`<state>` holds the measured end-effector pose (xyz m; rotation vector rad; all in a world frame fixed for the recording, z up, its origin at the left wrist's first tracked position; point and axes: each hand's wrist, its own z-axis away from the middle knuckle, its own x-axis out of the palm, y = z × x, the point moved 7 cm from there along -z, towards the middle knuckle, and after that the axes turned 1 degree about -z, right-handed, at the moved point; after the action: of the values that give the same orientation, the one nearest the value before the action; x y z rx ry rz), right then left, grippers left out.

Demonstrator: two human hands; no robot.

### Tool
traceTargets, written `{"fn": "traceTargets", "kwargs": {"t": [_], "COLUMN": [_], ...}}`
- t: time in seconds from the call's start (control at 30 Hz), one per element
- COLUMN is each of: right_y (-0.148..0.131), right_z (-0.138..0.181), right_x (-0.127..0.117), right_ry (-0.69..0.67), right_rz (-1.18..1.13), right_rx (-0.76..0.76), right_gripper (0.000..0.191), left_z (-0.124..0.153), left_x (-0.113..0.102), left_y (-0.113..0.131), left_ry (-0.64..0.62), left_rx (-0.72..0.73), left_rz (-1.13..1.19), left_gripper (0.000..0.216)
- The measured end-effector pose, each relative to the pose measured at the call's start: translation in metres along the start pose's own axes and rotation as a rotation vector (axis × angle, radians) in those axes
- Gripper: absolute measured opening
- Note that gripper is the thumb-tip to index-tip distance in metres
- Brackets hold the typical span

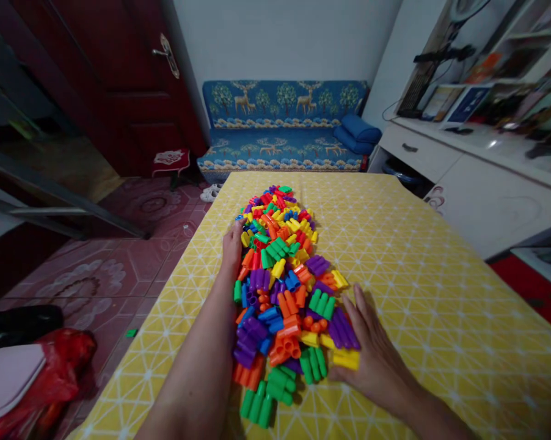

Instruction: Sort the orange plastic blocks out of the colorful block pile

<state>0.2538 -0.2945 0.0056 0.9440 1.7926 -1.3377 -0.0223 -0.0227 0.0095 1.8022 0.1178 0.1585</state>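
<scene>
A long heap of coloured plastic tube blocks [282, 287] in red, orange, yellow, green, blue and purple lies on a table with a yellow patterned cloth [408, 269]. My left hand [232, 247] lies flat against the heap's left side, fingers stretched forward, and the forearm runs along the heap. My right hand [371, 351] rests flat on the cloth at the heap's right near end, fingers spread, touching purple and yellow blocks. Neither hand grips anything.
Beyond the table stands a blue patterned sofa [284, 125]. A dark red door [133, 79] is at the left, white cabinets with shelves [477, 171] at the right. A red bag [51, 366] and one green block [131, 333] lie on the tiled floor.
</scene>
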Motion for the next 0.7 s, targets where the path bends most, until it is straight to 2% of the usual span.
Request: {"fn": "traceTargets", "kwargs": {"t": [0.17,0.27,0.37,0.43,0.53,0.6,0.7], "right_y": [-0.002,-0.007,-0.016,-0.025,-0.036,-0.029,0.006], "right_z": [-0.106,-0.143,-0.153,-0.149,-0.140,-0.141,-0.165], "right_x": [0.009,0.014,0.020,0.021,0.016,0.010,0.004], "right_ry": [0.016,0.082,0.112,0.101,0.136,0.234,0.412], "right_rz": [-0.196,-0.267,-0.303,-0.343,-0.490,-0.602,-0.667], "right_rx": [-0.095,-0.099,-0.099,-0.170,-0.288,-0.273,-0.111], "right_gripper": [0.117,0.097,0.091,0.095,0.091,0.082,0.071], "left_z": [0.003,0.004,0.005,0.008,0.013,0.015,0.016], "left_x": [-0.001,-0.005,-0.010,-0.014,-0.019,-0.021,-0.021], "left_y": [0.001,0.003,0.011,0.016,0.016,0.012,0.007], "left_ry": [-0.013,-0.045,-0.088,-0.089,-0.035,0.003,0.020], "left_rx": [-0.069,-0.119,-0.068,-0.021,0.006,-0.005,-0.056], "left_rz": [0.088,0.102,-0.034,-0.108,-0.116,-0.073,0.015], "left_gripper": [0.067,0.074,0.073,0.068,0.064,0.063,0.063]}}
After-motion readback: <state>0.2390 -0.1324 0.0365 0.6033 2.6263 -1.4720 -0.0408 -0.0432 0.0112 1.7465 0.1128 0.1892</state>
